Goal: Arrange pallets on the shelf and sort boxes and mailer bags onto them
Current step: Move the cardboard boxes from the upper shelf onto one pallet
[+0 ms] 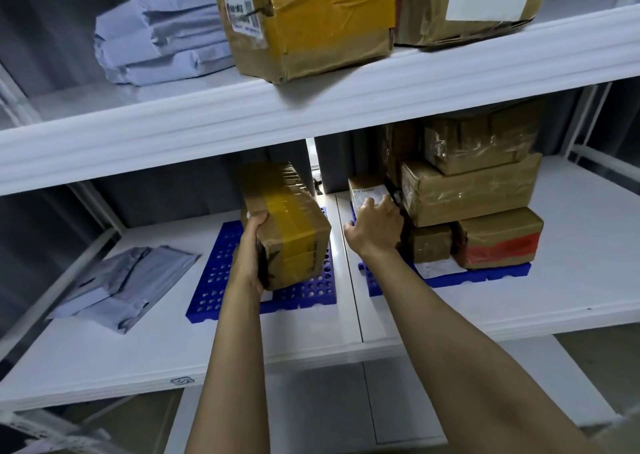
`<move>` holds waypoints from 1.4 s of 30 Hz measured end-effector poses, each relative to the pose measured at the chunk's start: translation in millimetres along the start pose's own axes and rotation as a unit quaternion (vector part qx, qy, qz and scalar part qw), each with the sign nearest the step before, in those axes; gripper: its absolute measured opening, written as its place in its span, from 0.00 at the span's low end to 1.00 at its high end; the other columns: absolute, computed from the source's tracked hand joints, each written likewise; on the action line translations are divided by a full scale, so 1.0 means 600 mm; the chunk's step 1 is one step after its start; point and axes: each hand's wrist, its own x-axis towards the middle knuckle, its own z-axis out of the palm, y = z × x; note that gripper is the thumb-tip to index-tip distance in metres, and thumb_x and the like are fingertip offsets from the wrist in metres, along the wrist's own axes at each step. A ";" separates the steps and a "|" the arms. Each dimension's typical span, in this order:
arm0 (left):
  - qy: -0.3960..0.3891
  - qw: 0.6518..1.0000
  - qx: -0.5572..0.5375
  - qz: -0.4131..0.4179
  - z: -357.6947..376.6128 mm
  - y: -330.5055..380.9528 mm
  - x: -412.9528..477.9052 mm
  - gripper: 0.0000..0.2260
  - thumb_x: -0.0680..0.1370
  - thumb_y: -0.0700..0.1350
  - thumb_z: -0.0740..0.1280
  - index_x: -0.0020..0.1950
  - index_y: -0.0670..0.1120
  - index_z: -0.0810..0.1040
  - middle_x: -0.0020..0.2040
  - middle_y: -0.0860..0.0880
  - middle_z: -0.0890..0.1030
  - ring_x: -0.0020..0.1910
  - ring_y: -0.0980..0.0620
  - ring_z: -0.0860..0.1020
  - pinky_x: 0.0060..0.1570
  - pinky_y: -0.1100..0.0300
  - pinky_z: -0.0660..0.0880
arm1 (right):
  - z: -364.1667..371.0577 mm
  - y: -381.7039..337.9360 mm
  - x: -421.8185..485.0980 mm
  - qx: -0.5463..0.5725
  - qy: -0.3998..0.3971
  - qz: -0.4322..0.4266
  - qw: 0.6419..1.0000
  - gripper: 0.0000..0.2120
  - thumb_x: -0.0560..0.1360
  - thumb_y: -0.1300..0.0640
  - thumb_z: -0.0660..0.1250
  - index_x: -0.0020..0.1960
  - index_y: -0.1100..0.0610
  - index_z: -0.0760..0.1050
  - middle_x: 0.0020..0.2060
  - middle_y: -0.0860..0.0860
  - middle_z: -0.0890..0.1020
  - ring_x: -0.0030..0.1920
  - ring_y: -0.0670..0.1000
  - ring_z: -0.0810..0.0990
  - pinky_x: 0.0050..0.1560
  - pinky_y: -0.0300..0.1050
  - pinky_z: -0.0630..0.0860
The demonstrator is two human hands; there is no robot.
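Sorting judged about midway. Pallets done: left pallet [214, 280] and right pallet [485, 275], both blue and perforated, laid flat side by side on lower shelf [104, 360], near but apart. Loaded on right pallet: stack of boxes [467, 190], brown, taped, piled about three tiers high. Placed at left pallet so far: nothing but long box [287, 221], held over its 3 o'clock half; touching the grid or just clear of it, could not be told.

Left undone, by judgement: mailer bags [128, 280], grey, slumped off-pallet at 9 o'clock of left pallet; upper mailer bags [162, 37], yellow-taped carton [311, 20] and white-labelled carton [478, 3], parked on upper shelf [346, 107] at 12 o'clock, no pallet seen beneath.

Long box: brown card, oblong, banded lengthwise in yellow-brown tape under glossy wrap, creased at near corners, long axis run from 6 toward 12 o'clock. Judged rigid and light enough for one hand.

Left hand [251, 245]: clamped round near left corner of long box, thumb on top, fingers tucked down the side.

Right hand [375, 226]: stretched out to small labelled box [363, 190] at 9 o'clock edge of stack, fingers laid on its top, thumb stuck out toward 9 o'clock; gripped or merely touched, could not be told.
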 end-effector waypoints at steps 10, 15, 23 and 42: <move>-0.037 0.999 0.019 0.005 0.030 0.005 0.014 0.14 0.76 0.63 0.61 0.54 0.55 0.72 0.50 0.47 0.78 0.48 0.47 0.75 0.54 0.47 0.72 | 0.035 0.007 0.026 -0.136 0.028 0.027 0.990 0.28 0.72 0.40 0.66 0.62 0.59 0.74 0.64 0.62 0.73 0.66 0.63 0.65 0.64 0.54 0.64; -0.051 0.998 0.023 -0.010 0.041 -0.002 0.018 0.16 0.75 0.65 0.61 0.56 0.56 0.74 0.54 0.46 0.79 0.52 0.45 0.76 0.55 0.46 0.73 | 0.034 0.017 0.020 -0.074 0.044 0.035 0.996 0.24 0.71 0.46 0.70 0.61 0.59 0.70 0.63 0.62 0.70 0.61 0.62 0.71 0.62 0.53 0.68; -0.039 0.999 0.005 -0.014 0.051 -0.021 0.021 0.13 0.77 0.64 0.59 0.48 0.55 0.73 0.47 0.47 0.77 0.47 0.46 0.75 0.50 0.48 0.72 | 0.017 0.022 -0.010 -0.010 0.052 0.001 0.999 0.27 0.74 0.45 0.67 0.67 0.57 0.66 0.66 0.61 0.67 0.66 0.63 0.66 0.60 0.57 0.70; -0.121 0.987 -0.078 -0.073 0.118 -0.025 0.021 0.31 0.68 0.71 0.61 0.60 0.52 0.78 0.60 0.40 0.78 0.59 0.37 0.74 0.59 0.37 0.71 | -0.197 0.026 -0.029 0.054 0.140 -0.111 0.982 0.26 0.78 0.41 0.59 0.66 0.60 0.72 0.66 0.59 0.72 0.69 0.64 0.64 0.62 0.55 0.69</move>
